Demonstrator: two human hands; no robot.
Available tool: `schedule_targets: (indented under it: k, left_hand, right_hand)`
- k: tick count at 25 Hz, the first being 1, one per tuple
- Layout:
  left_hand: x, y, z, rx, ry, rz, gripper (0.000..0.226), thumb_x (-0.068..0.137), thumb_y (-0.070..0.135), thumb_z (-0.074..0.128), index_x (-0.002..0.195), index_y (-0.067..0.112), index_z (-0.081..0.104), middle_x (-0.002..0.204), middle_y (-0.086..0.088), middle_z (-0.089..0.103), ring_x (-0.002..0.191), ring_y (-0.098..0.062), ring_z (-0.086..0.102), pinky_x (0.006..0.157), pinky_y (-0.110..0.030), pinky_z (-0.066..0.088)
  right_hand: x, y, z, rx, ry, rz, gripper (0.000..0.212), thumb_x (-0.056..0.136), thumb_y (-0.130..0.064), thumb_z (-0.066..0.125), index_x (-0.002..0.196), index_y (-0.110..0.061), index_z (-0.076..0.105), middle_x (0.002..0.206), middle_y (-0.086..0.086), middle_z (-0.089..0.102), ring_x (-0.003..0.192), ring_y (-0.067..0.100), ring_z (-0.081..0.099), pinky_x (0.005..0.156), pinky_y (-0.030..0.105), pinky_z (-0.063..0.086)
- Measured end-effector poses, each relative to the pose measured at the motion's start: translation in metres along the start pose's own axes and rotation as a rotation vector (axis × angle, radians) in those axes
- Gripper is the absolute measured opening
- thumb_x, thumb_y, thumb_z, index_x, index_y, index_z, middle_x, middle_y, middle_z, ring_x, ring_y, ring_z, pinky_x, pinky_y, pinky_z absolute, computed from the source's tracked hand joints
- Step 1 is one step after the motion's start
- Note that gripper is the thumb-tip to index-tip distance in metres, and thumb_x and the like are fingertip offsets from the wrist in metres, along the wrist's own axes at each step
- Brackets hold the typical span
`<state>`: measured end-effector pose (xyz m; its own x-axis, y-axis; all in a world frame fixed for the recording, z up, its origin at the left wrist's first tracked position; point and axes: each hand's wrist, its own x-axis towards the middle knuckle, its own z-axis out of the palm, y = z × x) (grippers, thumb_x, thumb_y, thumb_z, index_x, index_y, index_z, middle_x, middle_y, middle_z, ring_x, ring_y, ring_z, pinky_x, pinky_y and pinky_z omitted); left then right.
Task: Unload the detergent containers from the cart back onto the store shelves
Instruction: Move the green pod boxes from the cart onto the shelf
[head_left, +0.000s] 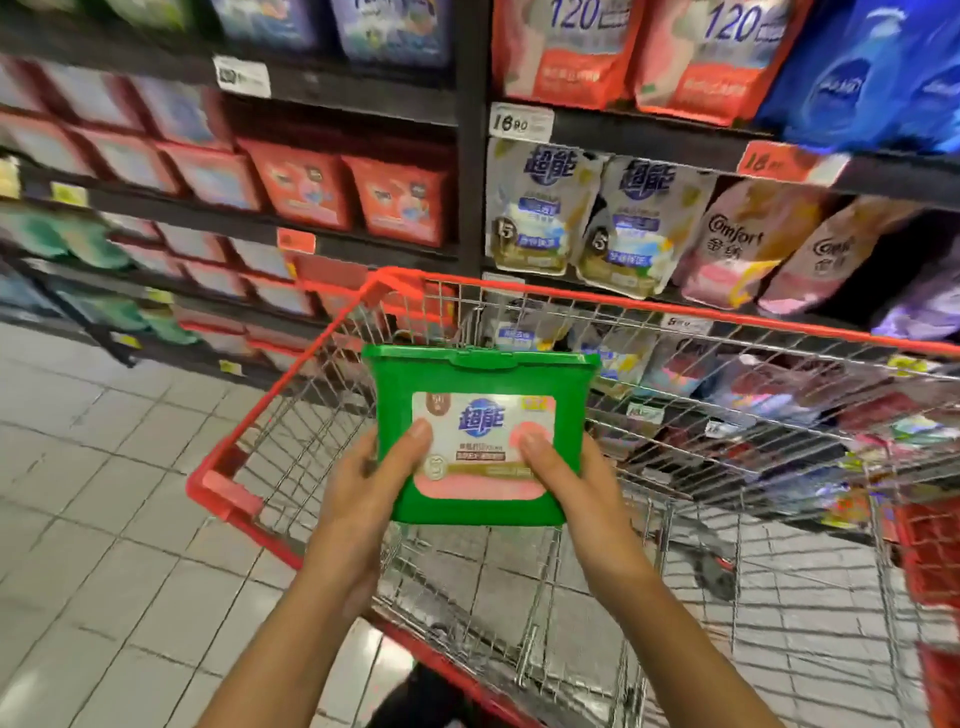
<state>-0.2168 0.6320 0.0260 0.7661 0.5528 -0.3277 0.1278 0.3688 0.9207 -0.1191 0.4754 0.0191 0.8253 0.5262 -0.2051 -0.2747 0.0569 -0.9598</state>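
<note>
Left hand (363, 483): nearest the head camera, forearm reaching up from the bottom edge; it grips the left side of the green detergent box (480, 379), thumb (415, 436) laid across the front label, the other fingers hidden behind.
Right hand (571, 483): clamped on the box's right side in the same way, thumb (535, 447) on the label's pink patch.
Green detergent box: held between both hands, upright, closed lid on top, label facing the camera, raised over the cart basket near its left side.
Cart (675, 312): wire basket with a red rim, parked just beside the shelving.
Shelves (363, 98): dark racks running across the top of the view, blurred towards the left.
Red detergent boxes (301, 182): in rows on the left racks.
White refill pouches (535, 208): two side by side, right of the upright post.
Comfort pouches (737, 244): pink, leaning, next to the white ones.
Orange-red pouches (566, 47): on the shelf above, marked 120.
Blue pouch (872, 67): at the top right.
Floor tiles (104, 467): pale grey, left of the cart.
</note>
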Motion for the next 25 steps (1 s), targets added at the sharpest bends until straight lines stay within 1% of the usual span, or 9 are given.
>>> schedule_targets:
  k: [2,4,9,13,15,18,21,23,25]
  left_hand:
    - [-0.022,0.001,-0.016,-0.059,0.066,0.034,0.057,0.068,0.046,0.07,0.115,0.015,0.066,0.1,-0.008,0.076,0.089,-0.024,0.073,0.067,-0.025,0.058]
    - [-0.039,0.006,-0.039,-0.095,0.147,0.081,0.057,0.067,0.045,0.07,0.114,0.013,0.067,0.099,-0.009,0.076,0.086,-0.023,0.074,0.064,-0.021,0.057]
    - [-0.07,0.022,-0.102,-0.172,0.35,0.163,0.062,0.063,0.048,0.071,0.111,0.01,0.067,0.097,-0.01,0.076,0.082,-0.022,0.074,0.063,-0.022,0.056]
    - [-0.086,0.035,-0.168,-0.213,0.447,0.212,0.063,0.063,0.047,0.071,0.113,0.008,0.065,0.097,-0.011,0.076,0.083,-0.023,0.073,0.064,-0.021,0.056]
    - [-0.091,0.045,-0.206,-0.218,0.47,0.229,0.06,0.064,0.045,0.07,0.111,0.008,0.066,0.096,-0.011,0.076,0.081,-0.021,0.073,0.064,-0.02,0.056]
    - [-0.094,0.063,-0.266,-0.202,0.474,0.255,0.058,0.067,0.044,0.068,0.113,0.01,0.066,0.1,-0.011,0.075,0.086,-0.023,0.073,0.066,-0.02,0.056]
    - [-0.092,0.081,-0.317,-0.184,0.485,0.268,0.059,0.065,0.043,0.069,0.112,0.009,0.067,0.098,-0.011,0.076,0.082,-0.02,0.073,0.063,-0.019,0.055]
    - [-0.085,0.093,-0.346,-0.186,0.486,0.28,0.061,0.064,0.044,0.07,0.113,0.008,0.066,0.099,-0.011,0.076,0.083,-0.021,0.073,0.064,-0.02,0.055]
    - [-0.076,0.103,-0.368,-0.183,0.475,0.284,0.064,0.064,0.046,0.071,0.115,0.009,0.064,0.1,-0.011,0.075,0.085,-0.022,0.073,0.065,-0.022,0.056]
  right_hand:
    - [-0.008,-0.001,0.018,-0.016,-0.078,0.007,0.058,0.075,-0.045,0.072,0.125,-0.02,0.056,0.112,-0.004,0.072,0.099,0.013,0.07,0.078,0.021,0.056]
    - [-0.013,-0.002,0.044,-0.026,-0.155,0.01,0.059,0.073,-0.046,0.072,0.123,-0.018,0.058,0.109,-0.004,0.073,0.096,0.013,0.071,0.073,0.018,0.055]
    - [-0.016,0.0,0.118,-0.094,-0.332,-0.012,0.048,0.077,-0.039,0.069,0.118,-0.015,0.061,0.107,0.003,0.074,0.095,0.02,0.072,0.076,0.026,0.058]
    - [-0.016,0.01,0.191,-0.099,-0.406,-0.029,0.047,0.075,-0.035,0.069,0.114,-0.011,0.063,0.104,0.005,0.075,0.093,0.022,0.072,0.071,0.023,0.057]
    - [-0.016,0.019,0.232,-0.111,-0.46,-0.036,0.047,0.076,-0.035,0.068,0.115,-0.009,0.063,0.104,0.005,0.075,0.092,0.021,0.072,0.069,0.02,0.055]
    - [-0.018,0.03,0.295,-0.082,-0.487,-0.044,0.043,0.074,-0.032,0.069,0.111,-0.011,0.064,0.099,0.002,0.076,0.086,0.015,0.073,0.065,0.017,0.054]
    - [-0.018,0.04,0.348,-0.057,-0.475,-0.055,0.042,0.073,-0.032,0.072,0.108,-0.01,0.066,0.098,0.004,0.076,0.086,0.019,0.073,0.066,0.02,0.055]
    - [-0.013,0.043,0.38,-0.049,-0.47,-0.058,0.046,0.073,-0.033,0.078,0.111,-0.01,0.065,0.102,0.007,0.075,0.091,0.023,0.072,0.07,0.024,0.056]
    - [-0.004,0.044,0.405,-0.042,-0.472,-0.046,0.05,0.072,-0.035,0.079,0.114,-0.01,0.064,0.104,0.008,0.075,0.094,0.025,0.072,0.072,0.025,0.057]
